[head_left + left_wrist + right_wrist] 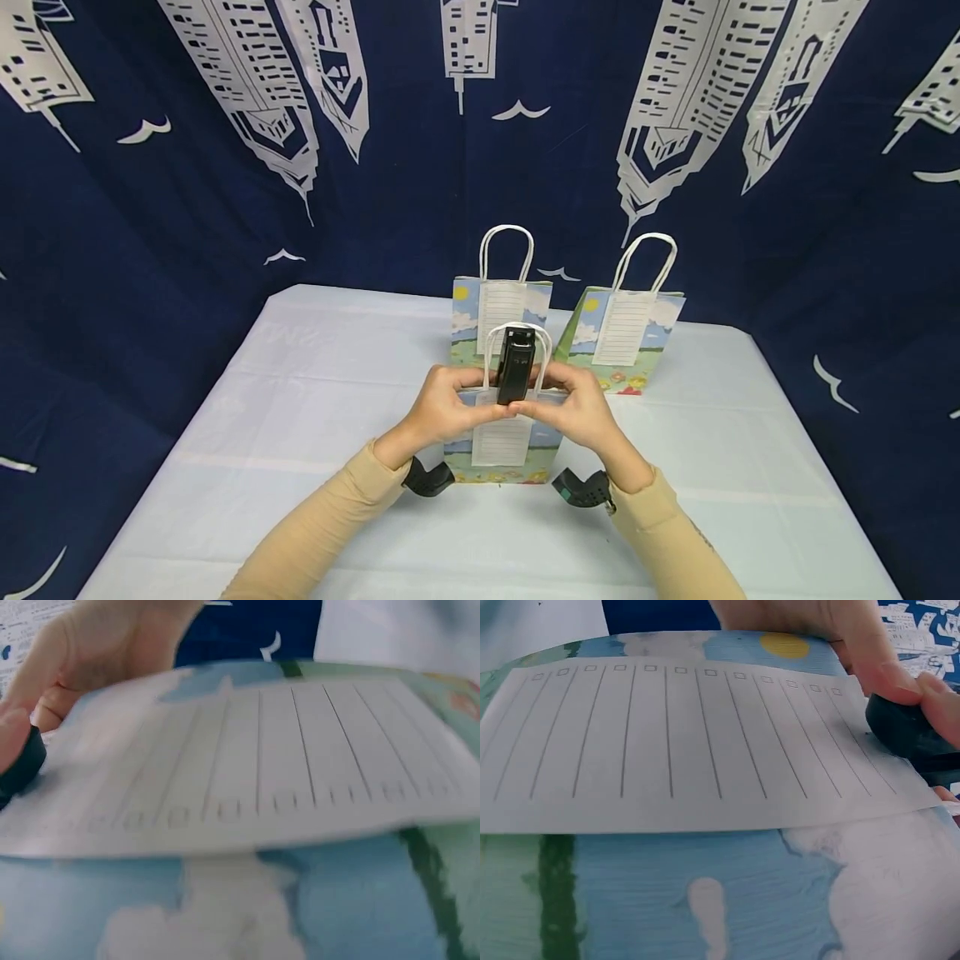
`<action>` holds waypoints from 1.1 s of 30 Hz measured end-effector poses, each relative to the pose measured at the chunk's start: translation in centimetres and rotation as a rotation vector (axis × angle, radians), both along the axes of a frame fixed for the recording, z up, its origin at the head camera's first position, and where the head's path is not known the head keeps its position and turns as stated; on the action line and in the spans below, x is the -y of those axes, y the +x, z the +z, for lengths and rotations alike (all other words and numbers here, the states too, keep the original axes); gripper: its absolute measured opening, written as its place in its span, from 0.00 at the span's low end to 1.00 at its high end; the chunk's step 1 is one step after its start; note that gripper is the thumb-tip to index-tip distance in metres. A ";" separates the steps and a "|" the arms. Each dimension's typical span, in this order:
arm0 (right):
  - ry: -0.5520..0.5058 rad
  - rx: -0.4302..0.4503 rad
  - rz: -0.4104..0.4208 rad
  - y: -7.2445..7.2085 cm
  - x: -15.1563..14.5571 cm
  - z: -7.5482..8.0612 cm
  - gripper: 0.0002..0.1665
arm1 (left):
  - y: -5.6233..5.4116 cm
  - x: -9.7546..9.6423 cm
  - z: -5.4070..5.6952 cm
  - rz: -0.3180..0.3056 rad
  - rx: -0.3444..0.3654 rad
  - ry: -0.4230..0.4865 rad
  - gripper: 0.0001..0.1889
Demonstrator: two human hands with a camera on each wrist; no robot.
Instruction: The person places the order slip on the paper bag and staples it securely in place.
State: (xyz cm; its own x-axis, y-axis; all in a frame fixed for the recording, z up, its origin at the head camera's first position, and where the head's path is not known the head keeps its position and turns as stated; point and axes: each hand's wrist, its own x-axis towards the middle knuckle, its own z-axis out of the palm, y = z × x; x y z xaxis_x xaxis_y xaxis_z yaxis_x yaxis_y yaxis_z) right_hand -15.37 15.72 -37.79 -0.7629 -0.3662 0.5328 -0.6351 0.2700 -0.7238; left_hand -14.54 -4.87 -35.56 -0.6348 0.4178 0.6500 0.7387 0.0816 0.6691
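A black stapler [517, 365] stands at the top edge of the nearest paper bag [457, 454], over a lined checklist sheet [501, 442] on its front. My left hand [448, 406] and right hand [579, 406] grip the stapler from either side, their thumbs meeting at its near end. The other fingers are partly hidden behind the bag top. In the left wrist view the sheet [277, 750] bows out from the bag. The right wrist view shows the thumbs on the dark stapler end [900, 727] beside the sheet [645, 750].
Two more paper bags with white handles stand behind: one bag [465, 325] directly behind, another bag [660, 333] to the right. Each carries a lined sheet. A white cloth covers the table [300, 383], and a dark blue patterned curtain [450, 183] hangs behind it.
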 end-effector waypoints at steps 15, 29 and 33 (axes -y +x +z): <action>0.041 0.161 0.013 0.7 -0.7 0.2 0.28 | 0.4 0.5 0.3 -0.009 0.090 -0.054 0.19; 0.019 0.098 0.000 1.2 -0.8 1.1 0.43 | 0.6 0.5 0.9 -0.043 0.161 -0.036 0.25; 0.000 0.055 0.013 1.2 -0.7 1.5 0.48 | 0.5 0.6 0.9 -0.051 0.177 -0.031 0.25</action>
